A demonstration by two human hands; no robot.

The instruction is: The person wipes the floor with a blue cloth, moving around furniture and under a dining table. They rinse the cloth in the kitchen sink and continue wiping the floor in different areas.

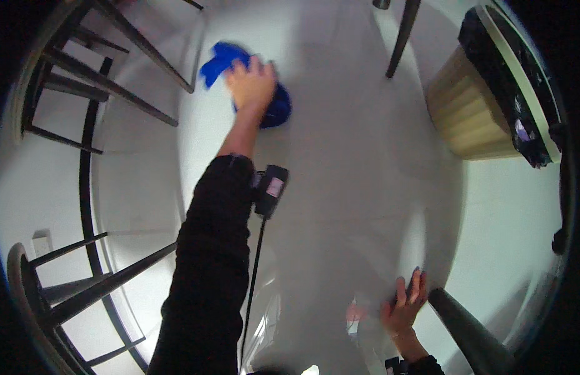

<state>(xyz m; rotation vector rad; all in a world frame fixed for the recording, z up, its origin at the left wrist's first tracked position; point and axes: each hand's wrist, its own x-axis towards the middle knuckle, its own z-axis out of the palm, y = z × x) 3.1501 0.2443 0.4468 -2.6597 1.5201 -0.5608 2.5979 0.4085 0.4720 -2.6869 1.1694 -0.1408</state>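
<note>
A crumpled blue cloth (pixel 276 107) lies on the pale, glossy floor ahead. My left hand (pixel 253 84) is on top of it, palm down, with cloth showing on both sides; what the fingertips do underneath is partly hidden. That arm reaches far forward in a black sleeve (pixel 210 243). A small black box (pixel 272 190) with a dark cable sits at the sleeve's cuff. Lower right, my right hand (pixel 404 304) rests on the floor (pixel 355 187) with fingers apart and nothing held. Its fingertips are close to the end of a thick dark furniture leg (pixel 468 328).
Dark-legged chairs or stools (pixel 116 93) stand along the left, one (pixel 107 286) near my left arm. Behind them runs a white wall with a dark baseboard (pixel 86 187) and an outlet (pixel 41 243). A beige bin (pixel 472 108) lined with a black bag stands upper right, near another leg (pixel 402 42).
</note>
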